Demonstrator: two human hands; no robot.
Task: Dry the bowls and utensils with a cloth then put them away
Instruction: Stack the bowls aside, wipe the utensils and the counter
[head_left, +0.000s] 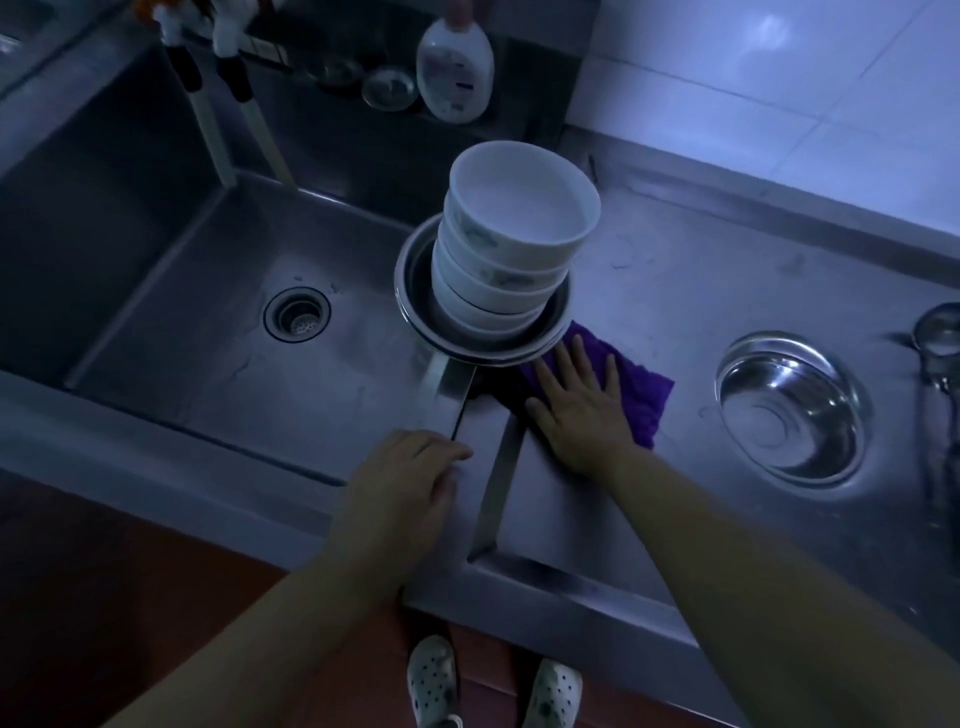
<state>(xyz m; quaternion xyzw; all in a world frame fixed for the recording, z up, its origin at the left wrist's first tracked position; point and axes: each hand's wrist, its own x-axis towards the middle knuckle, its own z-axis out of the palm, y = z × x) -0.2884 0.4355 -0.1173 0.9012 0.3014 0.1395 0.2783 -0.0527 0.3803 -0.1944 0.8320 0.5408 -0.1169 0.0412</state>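
Head view: the right hand (576, 402) lies flat, fingers spread, on the purple cloth (641, 400); the left hand (402, 480) rests curled and empty on the sink edge (260, 452). The cloth touches the metal basin (415, 317) under the stacked white bowls (511, 244) — a quick pull could tip the stack, I think.

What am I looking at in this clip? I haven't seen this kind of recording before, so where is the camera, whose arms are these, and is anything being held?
There is no robot: a person wears one wide-angle camera on the head, looking down at their own arms and at their shoes on the floor. They stand at a steel counter with a sink on its left. The right hand lies flat, fingers spread, on a purple cloth on the counter. The left hand rests loosely curled on the sink's front edge, seemingly holding nothing. Behind the cloth, a stack of white bowls sits inside a steel bowl at the sink's corner. To the right is another steel bowl, with a glass item at the frame's edge. A white bottle stands behind the sink.
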